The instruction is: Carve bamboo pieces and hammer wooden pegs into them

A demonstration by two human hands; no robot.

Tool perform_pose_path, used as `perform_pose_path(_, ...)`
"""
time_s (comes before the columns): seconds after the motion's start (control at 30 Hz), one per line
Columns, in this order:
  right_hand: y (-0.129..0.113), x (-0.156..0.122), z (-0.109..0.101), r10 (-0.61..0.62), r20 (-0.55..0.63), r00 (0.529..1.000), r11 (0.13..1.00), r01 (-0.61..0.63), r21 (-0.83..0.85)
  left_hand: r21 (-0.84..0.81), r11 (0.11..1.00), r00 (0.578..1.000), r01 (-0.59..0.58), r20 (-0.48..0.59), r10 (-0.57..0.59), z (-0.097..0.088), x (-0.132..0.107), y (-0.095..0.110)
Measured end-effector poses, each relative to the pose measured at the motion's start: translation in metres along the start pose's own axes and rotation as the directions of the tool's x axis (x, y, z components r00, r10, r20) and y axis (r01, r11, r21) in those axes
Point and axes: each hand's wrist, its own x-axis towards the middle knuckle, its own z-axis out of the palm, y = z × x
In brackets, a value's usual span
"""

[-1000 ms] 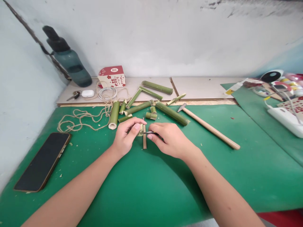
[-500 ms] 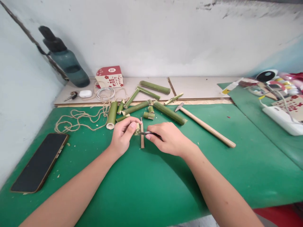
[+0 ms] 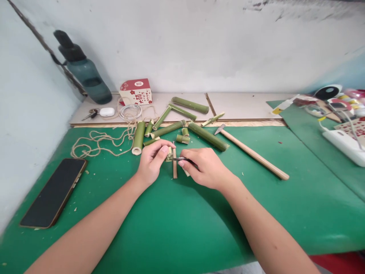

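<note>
My left hand (image 3: 152, 161) is closed on a short, pale split piece of bamboo (image 3: 169, 154), pinched between thumb and fingers. In my right hand (image 3: 203, 165) is a small dark knife (image 3: 178, 158); its blade points left and meets the bamboo piece. Most of the knife's handle is hidden in my grip. Below the blade, a slim brown wooden stick or tool handle (image 3: 175, 169) lies on the green table between my hands. A pale sliver (image 3: 186, 172) shows beside my right fingers. Just beyond lie short green bamboo pieces (image 3: 183, 139).
A hammer (image 3: 253, 154) lies to the right, near a thick bamboo length (image 3: 208, 137). On the left are twine (image 3: 94, 144) and a phone (image 3: 54, 194). A bottle (image 3: 89, 78) and red-white box (image 3: 136, 92) stand behind. A white power strip (image 3: 343, 146) is far right.
The whole view has shifted slightly, so everything sits a little further right. A pale sliver now shows beside my right fingers. Both hands keep their grips, with the blade still at the bamboo.
</note>
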Motion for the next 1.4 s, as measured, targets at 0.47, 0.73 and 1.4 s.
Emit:
perform_pose_path(0.47,-0.002,0.001,-0.002,0.054,0.064,0.996,0.995,-0.048,-0.09,0.001,1.0,0.999,-0.004,0.049,0.003,0.0,-0.001,0.0)
perform_pose_path(0.73,-0.014,0.0,-0.005,0.019,0.153,0.988,0.999,-0.011,-0.051,-0.267,0.957,0.98,0.117,-0.124,-0.154,0.001,0.002,-0.007)
perform_pose_path(1.4,0.018,-0.001,-0.002,0.282,-0.406,0.87,0.948,-0.318,-0.023,-0.348,0.937,0.962,-0.001,-0.258,-0.095,0.004,0.003,-0.01)
